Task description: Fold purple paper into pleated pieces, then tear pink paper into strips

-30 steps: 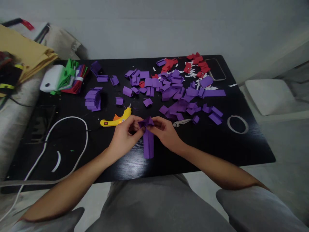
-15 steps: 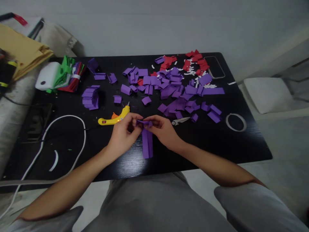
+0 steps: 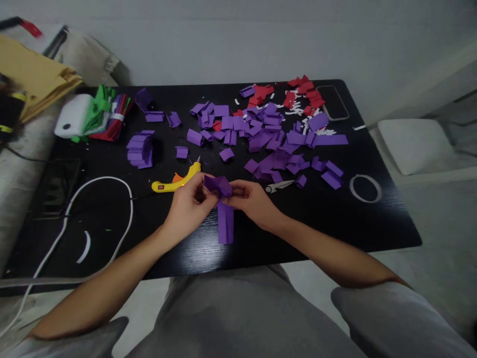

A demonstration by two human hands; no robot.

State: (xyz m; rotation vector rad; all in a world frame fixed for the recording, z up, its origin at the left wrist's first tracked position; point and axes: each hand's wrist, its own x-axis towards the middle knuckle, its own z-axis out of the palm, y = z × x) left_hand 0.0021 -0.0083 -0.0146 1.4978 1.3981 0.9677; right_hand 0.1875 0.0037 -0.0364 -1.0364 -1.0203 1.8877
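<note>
Between my hands is a folded piece of purple paper [image 3: 219,186], raised above the table near its front edge. My left hand [image 3: 193,199] pinches its left side, and my right hand [image 3: 250,201] grips its right side with thumb and fingers. Below them a creased purple paper strip [image 3: 225,223] points towards me; whether it joins the held piece is hidden by my fingers. A yellow glue gun [image 3: 175,183] lies just beyond my left hand. Scissors [image 3: 279,186] lie beside my right hand, partly covered.
Folded purple pieces [image 3: 268,129] and red pieces [image 3: 305,92] are heaped across the back of the black table [image 3: 298,238]. A white cable [image 3: 130,199] loops at left. A grey-white ring [image 3: 365,189] lies at right, and bundled coloured paper [image 3: 108,117] sits back left.
The purple piece in my fingers has tilted up and opened out, showing more of its face. The strip below has shifted slightly left. Both hands stay in nearly the same place.
</note>
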